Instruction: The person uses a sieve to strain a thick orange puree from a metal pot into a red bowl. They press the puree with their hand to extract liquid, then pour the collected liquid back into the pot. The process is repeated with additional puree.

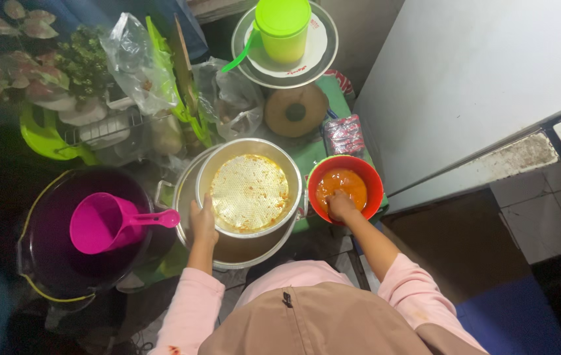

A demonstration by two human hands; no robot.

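- The left hand [203, 222] grips the near-left rim of the metal strainer [249, 190], fingers curled over its edge.
- The strainer, its mesh smeared with orange pulp, sits in a larger metal pot [244, 250].
- The right hand [341, 205] is sunk in orange pulp in the red bowl [371, 185], just right of the strainer; how tightly it is closed I cannot tell.
- Left of the strainer, a pink scoop [106, 222] lies in a dark bucket [50, 250].
- Beyond the strainer, a green lidded cup [283, 29] stands on a plate [323, 39].
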